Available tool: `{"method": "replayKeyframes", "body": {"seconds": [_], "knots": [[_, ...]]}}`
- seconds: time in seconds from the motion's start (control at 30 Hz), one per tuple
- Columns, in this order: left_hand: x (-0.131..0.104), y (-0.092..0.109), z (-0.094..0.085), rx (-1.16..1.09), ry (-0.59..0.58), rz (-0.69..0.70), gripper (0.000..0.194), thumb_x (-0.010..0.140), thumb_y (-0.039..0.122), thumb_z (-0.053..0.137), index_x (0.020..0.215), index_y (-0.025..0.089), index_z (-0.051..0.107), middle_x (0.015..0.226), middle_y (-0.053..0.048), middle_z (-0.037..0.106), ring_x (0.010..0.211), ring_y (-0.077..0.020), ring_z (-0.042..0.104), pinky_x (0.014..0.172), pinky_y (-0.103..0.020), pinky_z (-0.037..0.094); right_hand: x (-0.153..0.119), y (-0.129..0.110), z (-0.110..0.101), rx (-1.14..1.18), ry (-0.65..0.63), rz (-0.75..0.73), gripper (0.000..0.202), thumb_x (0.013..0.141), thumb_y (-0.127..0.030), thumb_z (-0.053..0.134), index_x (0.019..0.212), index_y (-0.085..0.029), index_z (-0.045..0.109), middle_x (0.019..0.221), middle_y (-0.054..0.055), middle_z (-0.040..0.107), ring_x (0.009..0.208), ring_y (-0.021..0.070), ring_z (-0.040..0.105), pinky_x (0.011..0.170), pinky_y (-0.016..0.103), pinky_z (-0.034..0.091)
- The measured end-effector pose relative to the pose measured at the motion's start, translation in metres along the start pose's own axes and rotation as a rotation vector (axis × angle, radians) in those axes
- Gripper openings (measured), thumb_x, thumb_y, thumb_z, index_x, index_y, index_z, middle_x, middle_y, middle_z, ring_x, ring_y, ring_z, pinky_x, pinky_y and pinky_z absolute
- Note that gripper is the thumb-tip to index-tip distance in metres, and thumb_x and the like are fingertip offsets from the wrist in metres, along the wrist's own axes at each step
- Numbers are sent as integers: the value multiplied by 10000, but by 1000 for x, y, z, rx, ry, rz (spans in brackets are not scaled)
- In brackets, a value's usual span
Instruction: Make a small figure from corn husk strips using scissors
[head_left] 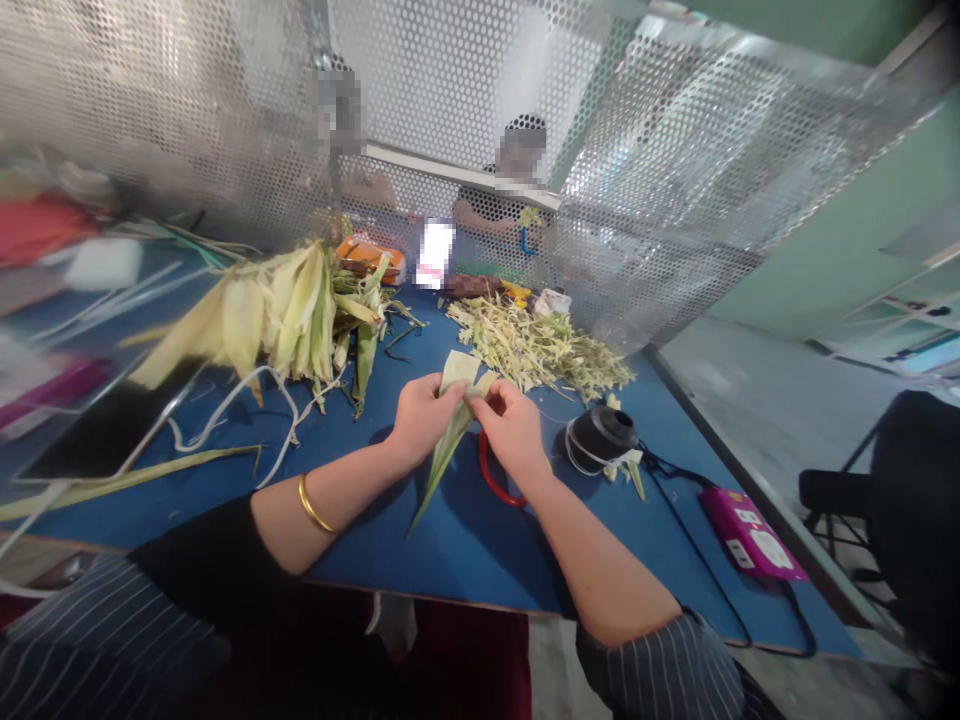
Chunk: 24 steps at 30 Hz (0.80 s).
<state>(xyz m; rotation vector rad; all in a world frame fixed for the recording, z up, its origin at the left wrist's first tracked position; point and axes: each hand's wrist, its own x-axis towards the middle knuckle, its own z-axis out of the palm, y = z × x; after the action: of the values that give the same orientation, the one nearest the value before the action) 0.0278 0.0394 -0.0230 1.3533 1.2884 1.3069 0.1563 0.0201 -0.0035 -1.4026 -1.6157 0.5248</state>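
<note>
Left hand (426, 415), its thumb and fingers pressed together, and right hand (510, 425), likewise pinching, are brought close over the blue flat table (465, 560); between them a pale green, tapering corn husk (448, 440) is gripped near its wide end. Its narrow tip is pointed toward the table's near edge. Beyond the husk, a heap of pale yellow-green shredded strips (532, 345) is spread. Left of the husk, a bundle of broad yellowish husks (289, 310) is piled; right of it, a black cylindrical spool wound with white thread (600, 438) is set.
</note>
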Motion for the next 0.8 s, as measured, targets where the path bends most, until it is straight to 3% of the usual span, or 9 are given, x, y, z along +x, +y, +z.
{"method": "replayKeyframes", "body": {"seconds": [0.27,0.5,0.6,0.7,0.8], "knots": [[-4,2,3,-38,-45,-21,362,705,477,576,585,136,561,513,28,447,496,-94,380,439,-200,267,1,1,-1,71,29,34,205,781,-336,578,644,-198,512,584,-42,515,548,115,454,547,245,369],[-2,-5,2,-108,-69,-75,378,711,495,567,596,137,531,526,38,431,488,-79,350,437,-192,254,-6,-1,-2,-146,76,-268,127,834,-246,509,741,-199,582,740,13,589,711,148,542,690,270,417],[-1,-6,1,-106,-51,-78,367,701,480,578,586,134,534,526,35,440,491,-79,361,437,-190,248,-8,-4,-3,-171,46,-324,129,844,-239,482,779,-203,587,787,27,598,748,151,556,717,272,427],[1,-7,1,-92,-35,-50,340,723,455,563,610,135,551,536,32,450,499,-82,370,438,-190,251,-5,-3,-1,-100,35,-187,123,802,-320,558,792,-199,571,746,12,599,668,141,543,654,265,432],[2,-7,1,-76,-3,-25,352,736,469,559,627,135,564,547,25,469,510,-86,383,444,-191,265,0,3,2,-22,-32,3,219,753,-383,608,675,-194,530,597,-28,548,542,119,480,544,249,389]]}}
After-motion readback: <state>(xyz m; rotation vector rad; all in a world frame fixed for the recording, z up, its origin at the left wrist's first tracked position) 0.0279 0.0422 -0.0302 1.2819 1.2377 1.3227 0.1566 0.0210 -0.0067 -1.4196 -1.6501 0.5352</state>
